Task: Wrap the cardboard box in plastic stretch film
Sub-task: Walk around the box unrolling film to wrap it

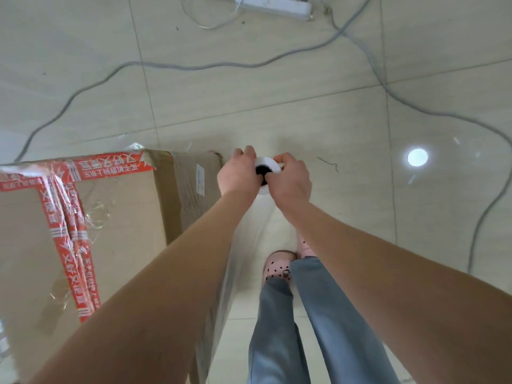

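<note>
Left hand: you are curling your left hand (238, 173) round the left side of the stretch film roll (268, 164), with the fingers wrapping over its top rim.
Right hand: you are gripping the same roll with your right hand (291, 182) from the right, with the fingers bending over the rim.
Roll: you are holding it upright, just beside the box's far right corner; it is showing a round white end and a dark hollow core.
Film: a thin, clear, glossy sheet (249, 239) is hanging from the roll and running back along the box's right side.
Box: the brown cardboard box (124, 217) is sitting at your left, its matte top carrying red printed tape (69, 231) under wrinkled film.
Floor: shiny pale tiles (277, 106) are reflecting a lamp; a grey cable (194, 66) is snaking across them towards a white power strip (277, 5).
Feet: you are wearing pink perforated clogs (277, 266).
</note>
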The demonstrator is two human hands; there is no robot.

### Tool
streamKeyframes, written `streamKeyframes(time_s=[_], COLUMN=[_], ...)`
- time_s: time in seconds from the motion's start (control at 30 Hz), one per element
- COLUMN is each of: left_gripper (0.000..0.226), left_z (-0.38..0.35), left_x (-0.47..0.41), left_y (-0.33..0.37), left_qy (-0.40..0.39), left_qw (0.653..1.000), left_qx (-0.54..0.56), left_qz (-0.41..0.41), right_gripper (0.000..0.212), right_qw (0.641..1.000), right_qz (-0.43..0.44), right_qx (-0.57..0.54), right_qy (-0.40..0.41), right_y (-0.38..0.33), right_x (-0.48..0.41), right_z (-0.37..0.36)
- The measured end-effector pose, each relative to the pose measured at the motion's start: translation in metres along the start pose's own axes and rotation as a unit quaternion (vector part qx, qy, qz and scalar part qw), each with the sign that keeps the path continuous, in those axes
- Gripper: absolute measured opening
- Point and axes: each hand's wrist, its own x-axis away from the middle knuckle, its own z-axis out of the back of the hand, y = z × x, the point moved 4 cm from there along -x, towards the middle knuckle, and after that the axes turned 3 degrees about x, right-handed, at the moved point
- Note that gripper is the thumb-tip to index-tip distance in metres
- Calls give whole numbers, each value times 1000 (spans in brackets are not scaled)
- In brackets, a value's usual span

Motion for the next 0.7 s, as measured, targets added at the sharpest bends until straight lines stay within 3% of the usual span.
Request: streamKeyframes(time_s=[0.13, 0.43, 0.57, 0.7], left_gripper=[21, 20, 25, 29], left_z=[8, 26, 26, 25], left_x=[-14, -29, -26, -30], left_y=[2, -29, -42, -35], left_qy=[1, 31, 30, -10], left_qw=[999, 981, 958, 967], left_qx=[-6, 158, 214, 186], left_qz=[-38, 109, 191, 176], right_gripper=[37, 39, 37, 31], right_qw=[999, 994, 995, 994], right_qz=[18, 77, 15, 28], right_qx=[26, 83, 78, 73], right_qy=[6, -14, -63, -77], right_y=[-8, -50, -58, -63], right_x=[-9, -29, -33, -40], right_z=[0, -5, -13, -9])
